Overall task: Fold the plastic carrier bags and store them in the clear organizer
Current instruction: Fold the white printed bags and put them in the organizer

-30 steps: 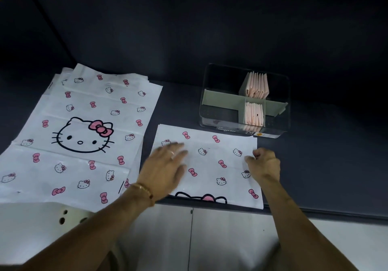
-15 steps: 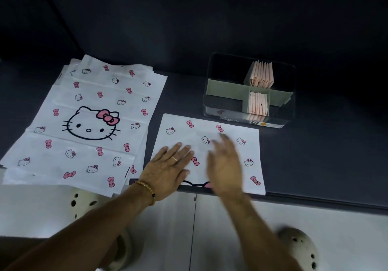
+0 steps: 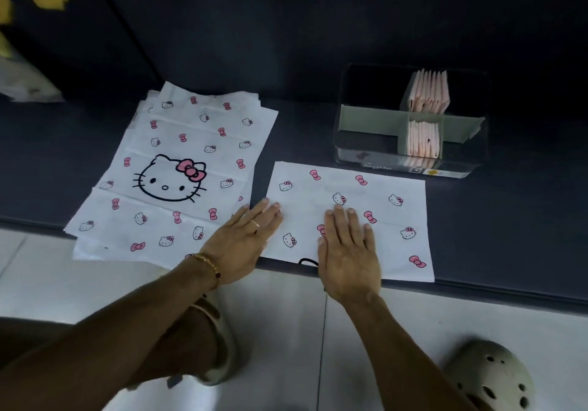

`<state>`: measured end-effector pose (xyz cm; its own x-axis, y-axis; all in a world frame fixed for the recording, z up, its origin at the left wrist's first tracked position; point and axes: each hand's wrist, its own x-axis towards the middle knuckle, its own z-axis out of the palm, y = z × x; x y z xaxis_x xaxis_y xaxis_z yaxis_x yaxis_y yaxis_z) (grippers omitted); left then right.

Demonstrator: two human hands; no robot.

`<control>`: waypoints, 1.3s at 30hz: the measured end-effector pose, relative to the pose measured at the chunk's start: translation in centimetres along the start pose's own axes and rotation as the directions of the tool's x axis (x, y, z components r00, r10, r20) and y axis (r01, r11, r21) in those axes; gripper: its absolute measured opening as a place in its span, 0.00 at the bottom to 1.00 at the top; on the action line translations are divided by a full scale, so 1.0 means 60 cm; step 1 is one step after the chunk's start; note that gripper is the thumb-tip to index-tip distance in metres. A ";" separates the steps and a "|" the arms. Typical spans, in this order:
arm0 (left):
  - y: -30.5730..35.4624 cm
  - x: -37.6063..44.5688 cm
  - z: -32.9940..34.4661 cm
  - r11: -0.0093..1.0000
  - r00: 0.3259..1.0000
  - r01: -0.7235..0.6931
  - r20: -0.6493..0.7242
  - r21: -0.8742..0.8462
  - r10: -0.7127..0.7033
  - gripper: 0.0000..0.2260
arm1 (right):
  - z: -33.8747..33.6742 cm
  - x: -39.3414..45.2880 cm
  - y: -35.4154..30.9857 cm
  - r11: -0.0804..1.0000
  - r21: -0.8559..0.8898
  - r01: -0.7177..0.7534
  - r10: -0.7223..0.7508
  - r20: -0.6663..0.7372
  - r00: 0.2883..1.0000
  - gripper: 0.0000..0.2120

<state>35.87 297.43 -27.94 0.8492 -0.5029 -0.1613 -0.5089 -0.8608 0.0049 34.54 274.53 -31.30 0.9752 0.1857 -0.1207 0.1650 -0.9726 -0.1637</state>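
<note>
Head view, looking down over a dark mat [image 3: 509,235] laid on a white tiled floor [image 3: 286,331]. One folded bag [image 3: 375,194] — white plastic printed with small cat faces and pink bows — lies flat at the mat's near edge, just in front of the clear organizer [image 3: 410,168]. Left hand [image 3: 243,240] lies flat, fingers straight and together, pressing the bag's left edge; it wears a ring, with a beaded bracelet at the wrist. Right hand [image 3: 348,251] lies flat with fingers spread, palm down on the bag's lower middle. Neither hand grips anything; both press with straight fingers.

To the left, apart from the folded bag, a stack of unfolded bags [image 3: 178,168] lies spread out, the top one showing a large cat face with a pink bow; its near end overhangs the mat onto the floor.

The organizer has pale green dividers. Two bundles of folded pink bags [image 3: 428,92] stand upright in its middle compartments — one behind the cross divider, one in front.

A pale perforated clog [image 3: 490,375] shows at lower right; a second is on the foot at lower centre
</note>
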 end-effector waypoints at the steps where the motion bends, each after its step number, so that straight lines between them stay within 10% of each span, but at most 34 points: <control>1: 0.023 0.009 -0.001 0.999 0.998 -0.028 -0.055 -0.037 0.026 0.27 | 0.000 0.000 0.000 1.000 0.004 -0.001 0.001 -0.006 1.000 0.28; 14: 0.097 0.058 0.044 0.988 0.998 0.054 -0.009 -0.144 -0.056 0.24 | -0.045 -0.088 0.216 0.997 -0.067 0.041 -0.035 0.090 0.995 0.27; 29: 0.098 0.062 0.010 0.957 0.998 0.054 0.039 -0.285 -0.045 0.30 | -0.083 -0.088 0.176 0.994 0.018 0.107 -0.105 -0.091 0.990 0.02; 36: 0.091 0.084 -0.029 0.964 0.999 0.027 -0.031 -0.264 -0.036 0.15 | -0.131 -0.063 0.184 0.978 0.209 -0.018 0.003 0.072 0.997 0.20; 39: 0.082 0.091 -0.062 0.932 0.998 0.066 0.041 -0.356 -0.055 0.09 | -0.134 -0.059 0.190 0.982 0.186 -0.042 0.042 0.004 0.999 0.05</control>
<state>38.54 290.17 -25.11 0.8696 -0.4508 -0.2013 -0.3677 -0.8634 0.3453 34.17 261.65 -24.90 0.9806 0.1455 -0.1315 0.0936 -0.9364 -0.3382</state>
